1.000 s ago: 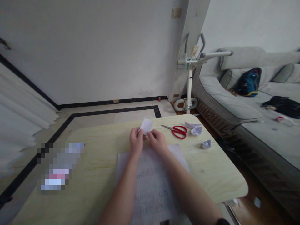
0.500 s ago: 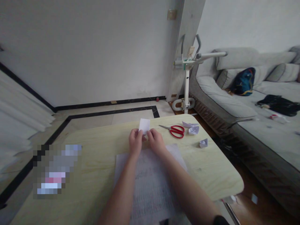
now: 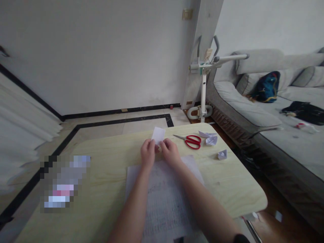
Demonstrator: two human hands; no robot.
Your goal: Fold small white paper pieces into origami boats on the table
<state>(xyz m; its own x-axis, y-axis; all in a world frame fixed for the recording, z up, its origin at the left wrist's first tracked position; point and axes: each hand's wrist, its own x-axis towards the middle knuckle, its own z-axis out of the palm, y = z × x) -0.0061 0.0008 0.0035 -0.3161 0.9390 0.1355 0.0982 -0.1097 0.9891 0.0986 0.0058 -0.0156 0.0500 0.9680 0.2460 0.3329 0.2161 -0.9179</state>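
Both of my hands pinch a small white piece of paper [image 3: 158,134] just above the light wooden table [image 3: 106,168]. My left hand [image 3: 147,153] grips its lower left edge with closed fingers. My right hand [image 3: 170,152] grips its lower right edge the same way. The paper stands up from my fingertips, tilted slightly to the right. Beneath my forearms lies a large printed sheet [image 3: 164,199].
Red-handled scissors [image 3: 191,140] lie to the right of my hands. Beyond them are two folded paper pieces [image 3: 209,137] and a small paper boat [image 3: 222,154]. A grey sofa [image 3: 253,111] and a white exercise stand [image 3: 204,87] are at the right. A blurred patch covers the table's left.
The small paper stays pinched in both hands and its tilt shifts slightly. The view swayed a little; the hands barely moved.
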